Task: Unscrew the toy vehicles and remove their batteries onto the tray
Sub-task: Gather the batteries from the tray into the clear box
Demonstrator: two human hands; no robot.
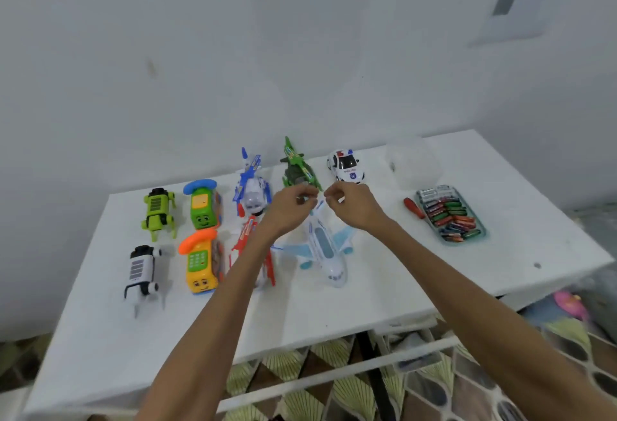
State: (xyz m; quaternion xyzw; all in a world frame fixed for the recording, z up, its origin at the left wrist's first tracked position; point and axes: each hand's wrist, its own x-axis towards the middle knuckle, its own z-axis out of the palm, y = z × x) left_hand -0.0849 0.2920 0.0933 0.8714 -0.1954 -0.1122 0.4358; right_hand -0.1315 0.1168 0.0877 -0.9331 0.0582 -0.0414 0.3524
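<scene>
My left hand [293,208] and my right hand [350,203] are held close together, fingers curled and pinched, just above the tail of a white toy airplane [325,250]. The blur hides whether anything tiny sits between the fingertips. Just behind the hands stands a green toy helicopter [297,170]. A white police car [345,166] is at the back right. A clear tray [483,232] on the right holds several batteries [447,217]. A red-handled screwdriver [414,207] lies at its left side. My left forearm covers part of a red helicopter [247,237].
On the white table [334,307] also stand a blue helicopter [252,187], a green phone bus [203,207], a yellow phone bus [200,263], a green robot dog [158,212] and a white robot dog [142,268]. A clear plastic container [412,163] sits behind the tray.
</scene>
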